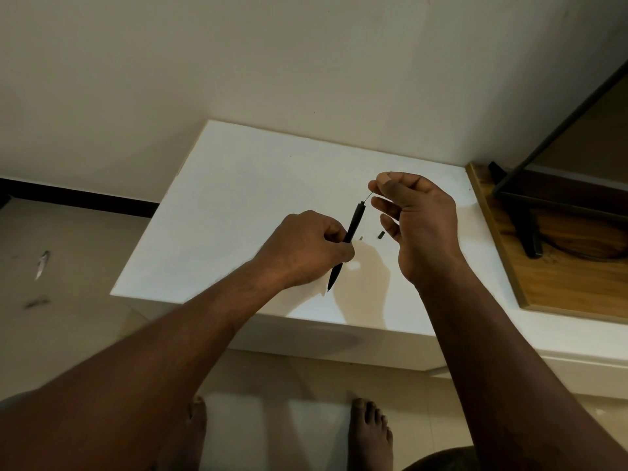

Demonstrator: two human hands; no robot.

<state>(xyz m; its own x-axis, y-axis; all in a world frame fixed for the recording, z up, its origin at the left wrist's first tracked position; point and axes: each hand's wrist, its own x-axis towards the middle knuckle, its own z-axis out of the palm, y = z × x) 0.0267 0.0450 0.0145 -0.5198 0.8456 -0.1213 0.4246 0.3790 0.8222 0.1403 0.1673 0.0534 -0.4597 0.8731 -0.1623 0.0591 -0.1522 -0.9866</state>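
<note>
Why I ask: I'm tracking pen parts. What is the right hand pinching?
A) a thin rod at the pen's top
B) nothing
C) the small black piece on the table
A: the right hand pinches the thin rod sticking out of the black pen.

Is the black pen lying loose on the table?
No, the left hand grips the pen tilted over the table; the right hand pinches its refill.

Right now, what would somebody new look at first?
The slim black pen over the middle of the white tabletop, gripped by the left hand. The right hand pinches a thin grey rod sticking out of its top. A tiny black cylinder lies just right of the pen.
</note>
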